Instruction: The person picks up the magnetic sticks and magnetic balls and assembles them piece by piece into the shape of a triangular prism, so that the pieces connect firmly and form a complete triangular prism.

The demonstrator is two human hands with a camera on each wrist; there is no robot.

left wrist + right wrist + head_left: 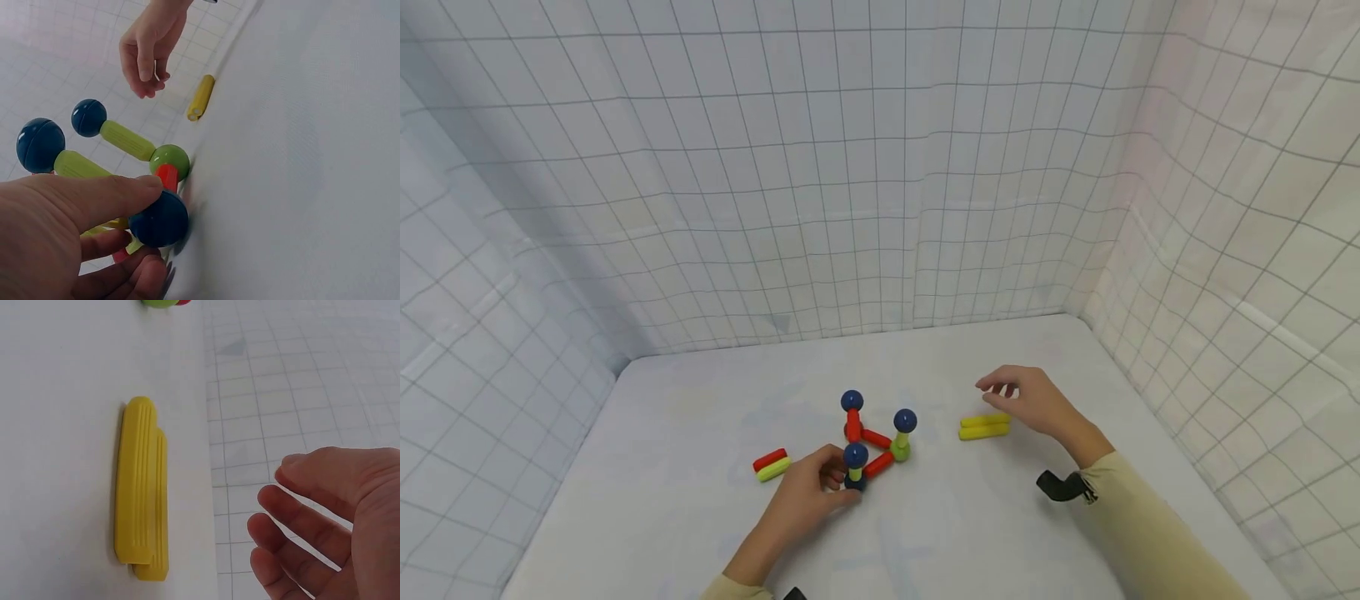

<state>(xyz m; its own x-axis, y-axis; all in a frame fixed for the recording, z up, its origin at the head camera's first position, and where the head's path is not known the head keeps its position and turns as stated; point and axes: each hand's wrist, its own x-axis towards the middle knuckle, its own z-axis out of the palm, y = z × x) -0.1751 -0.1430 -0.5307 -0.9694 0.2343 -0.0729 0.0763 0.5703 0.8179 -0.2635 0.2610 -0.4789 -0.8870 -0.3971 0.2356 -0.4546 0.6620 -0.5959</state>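
My left hand (805,496) pinches a dark blue ball (161,220) at the near corner of a structure of balls and rods, thumb on one side and fingers curled on the other. Red rods (877,438) link its base balls, one of them green (900,451). Short rods rise from the base, lime (127,140) and red (853,425), each topped by a dark blue ball (906,421). Over by two yellow rods (984,432), my right hand (1024,400) hovers with fingers loosely bent and nothing in them.
To the left of the structure, a red rod (770,459) and a lime rod (773,470) lie side by side on the white table (700,417). Grid-patterned white sheets (880,167) stand behind and at both sides. A black strap (1063,486) hangs at the right sleeve.
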